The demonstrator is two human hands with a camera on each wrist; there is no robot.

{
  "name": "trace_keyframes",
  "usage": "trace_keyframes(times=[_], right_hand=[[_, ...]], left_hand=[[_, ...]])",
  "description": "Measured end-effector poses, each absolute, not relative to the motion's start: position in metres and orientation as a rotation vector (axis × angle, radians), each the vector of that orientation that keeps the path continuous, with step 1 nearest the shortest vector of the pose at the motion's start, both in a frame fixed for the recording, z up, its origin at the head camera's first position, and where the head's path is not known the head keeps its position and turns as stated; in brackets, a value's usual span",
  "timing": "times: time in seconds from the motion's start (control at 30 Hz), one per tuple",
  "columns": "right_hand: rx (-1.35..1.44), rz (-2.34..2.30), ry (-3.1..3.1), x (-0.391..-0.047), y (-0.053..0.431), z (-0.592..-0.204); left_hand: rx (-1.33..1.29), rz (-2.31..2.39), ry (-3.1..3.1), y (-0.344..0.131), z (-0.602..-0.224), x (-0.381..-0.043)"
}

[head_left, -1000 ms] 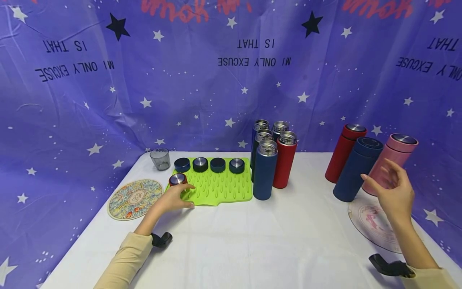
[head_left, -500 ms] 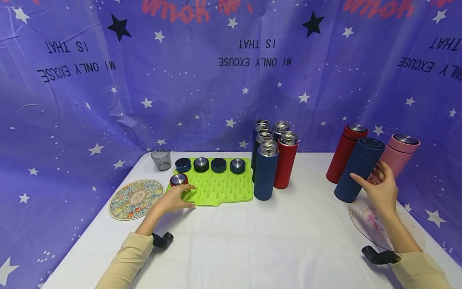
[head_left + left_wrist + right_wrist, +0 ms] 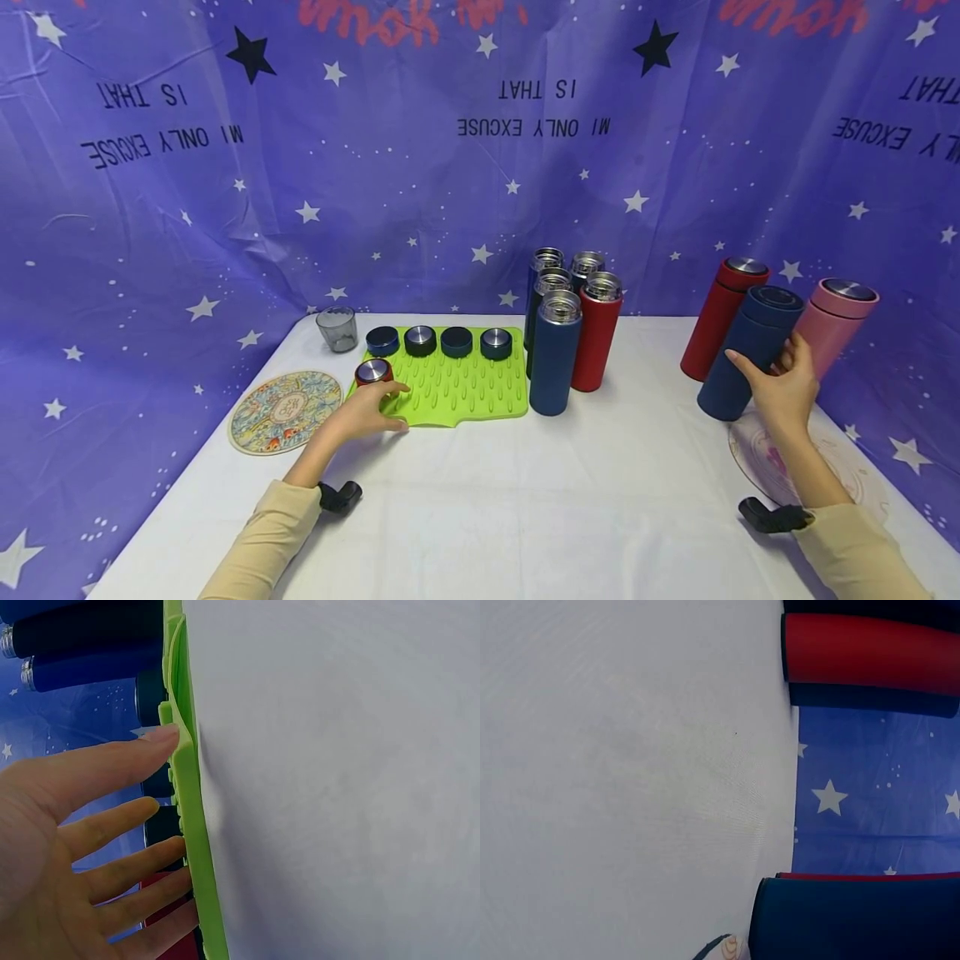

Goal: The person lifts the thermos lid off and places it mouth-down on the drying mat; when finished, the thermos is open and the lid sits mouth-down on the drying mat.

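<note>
In the head view my right hand grips a blue lidded thermos bottle, thumb across its front and fingers along its right side. A red lidded thermos stands behind it, and a pink one to its right. In the right wrist view, the blue thermos shows at the bottom; the hand is out of that view. My left hand rests at the front left of a green ribbed mat, beside a red lid. The left wrist view shows its fingers spread loosely at the mat's edge.
Several more lids, such as a dark blue one, line the mat's back. Open thermos bottles cluster right of it, a blue one in front. A grey glass and patterned round mat lie left; a pink round mat lies right.
My right hand has moved left from the pink thermos's front to the blue lidded thermos, and its fingers have closed in on it. The left hand has stayed in place.
</note>
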State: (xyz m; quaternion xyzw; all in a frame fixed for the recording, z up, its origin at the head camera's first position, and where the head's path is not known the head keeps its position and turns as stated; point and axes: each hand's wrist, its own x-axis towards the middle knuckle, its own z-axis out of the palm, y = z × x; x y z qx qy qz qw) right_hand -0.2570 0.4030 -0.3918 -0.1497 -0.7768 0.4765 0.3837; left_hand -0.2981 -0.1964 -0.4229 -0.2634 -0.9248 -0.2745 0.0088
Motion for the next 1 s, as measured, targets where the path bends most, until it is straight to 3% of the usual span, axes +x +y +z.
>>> trace_keyframes(times=[0.33, 0.63, 1.0], right_hand=[[-0.385, 1.169, -1.954, -0.25, 0.403, -0.391], [-0.328, 1.205, -1.962, -0.227, 0.377, -0.37], [0.051, 1.294, -1.982, -0.196, 0.315, -0.351]], left_hand=[[-0.869, -0.844, -2.815, -0.194, -0.416, -0.295], [-0.864, -0.878, -2.678, -0.181, -0.385, -0.288], [-0.972, -0.947, -2.46, -0.151, -0.331, -0.27]])
